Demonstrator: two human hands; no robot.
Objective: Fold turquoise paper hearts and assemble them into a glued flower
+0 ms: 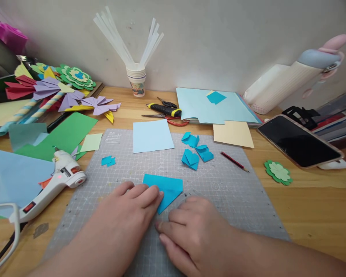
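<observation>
Under the fingers of my left hand (134, 209) lies a sheet of bright blue folded paper (171, 188), pressed against the grey cutting mat (230, 215). My left thumb is hidden. My right hand (194, 232) rests on the mat just below and right of the paper, its fingers curled and the index fingertip close to the paper's lower corner. Nothing shows in that hand. Beyond the hands sit several small folded blue paper pieces (190, 159), and two small blue scraps (108, 161) lie to the left. A pale blue square sheet (152, 135) lies at the mat's far edge.
A white glue gun (56, 179) stands at the left by green paper (60, 134) and paper flowers. Paper cups (137, 80) hold white strips. A utility knife (164, 109), pencil (235, 161), green paper flower (278, 172), phone (300, 140) and bottle (300, 77) are around the mat.
</observation>
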